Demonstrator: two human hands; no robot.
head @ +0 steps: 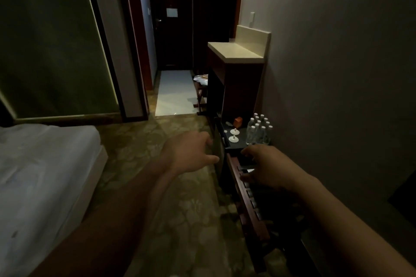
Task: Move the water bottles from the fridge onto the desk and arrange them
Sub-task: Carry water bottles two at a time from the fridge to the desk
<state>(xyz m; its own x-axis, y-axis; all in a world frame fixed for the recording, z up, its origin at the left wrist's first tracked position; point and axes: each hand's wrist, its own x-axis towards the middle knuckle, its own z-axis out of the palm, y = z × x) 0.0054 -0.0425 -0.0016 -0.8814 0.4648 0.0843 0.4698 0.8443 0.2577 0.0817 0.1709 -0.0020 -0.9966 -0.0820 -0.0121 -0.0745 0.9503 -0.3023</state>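
Observation:
Several clear water bottles with white caps stand close together on a dark desk top against the right wall. My left hand reaches forward with relaxed fingers, its fingertips at the edge of a dark upright door panel just left of the desk. My right hand hovers palm down over the near end of the dark surface, short of the bottles, fingers loosely bent with nothing visible in them. The room is dim and the fridge's inside is hidden.
Two white stemmed pieces and an orange object sit beside the bottles. A cabinet with a beige top stands behind. A slatted wooden rack runs under my right arm. A white bed lies at left, with patterned carpet between.

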